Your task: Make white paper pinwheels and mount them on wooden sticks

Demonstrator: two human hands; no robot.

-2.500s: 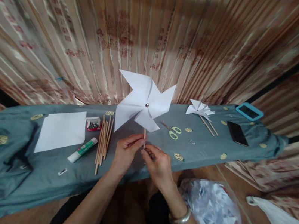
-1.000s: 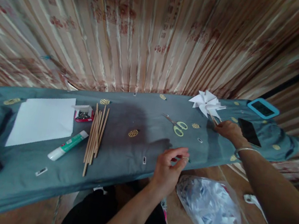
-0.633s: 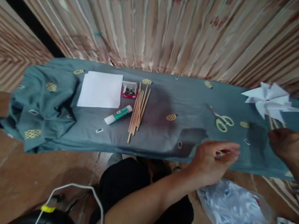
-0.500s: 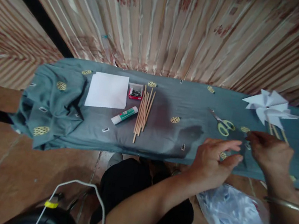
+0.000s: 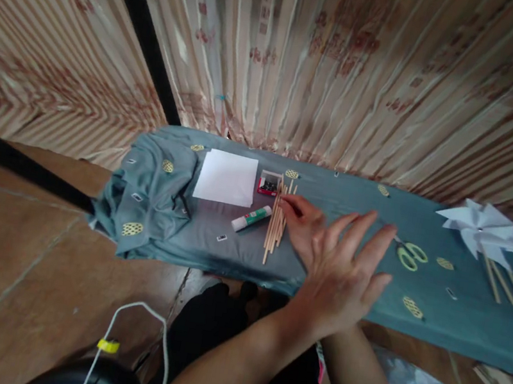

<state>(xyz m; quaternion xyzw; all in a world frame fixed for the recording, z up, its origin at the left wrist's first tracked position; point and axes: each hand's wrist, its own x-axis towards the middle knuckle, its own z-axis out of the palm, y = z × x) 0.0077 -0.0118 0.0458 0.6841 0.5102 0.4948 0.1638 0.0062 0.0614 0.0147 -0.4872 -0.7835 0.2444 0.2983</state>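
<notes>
Across the desk (image 5: 473,327), from the pinwheels (image 5: 471,217), the right hand (image 5: 302,225) had moved leftward; the left hand (image 5: 341,273), fingers spread and empty, overlapped its wrist. Wooden sticks (image 5: 268,242) lay at the nearer right fingers, narrowed, grip indeterminable; long axes ran near-to-far, far ends leaning slightly right.

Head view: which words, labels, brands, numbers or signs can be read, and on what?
No text can be read.
Glue stick: label print too small.
Small red box: any print too small.
Curtain: character-like print, too blurred.
Tablecloth: small rectangular marks, too small to tell if they are text.
</notes>
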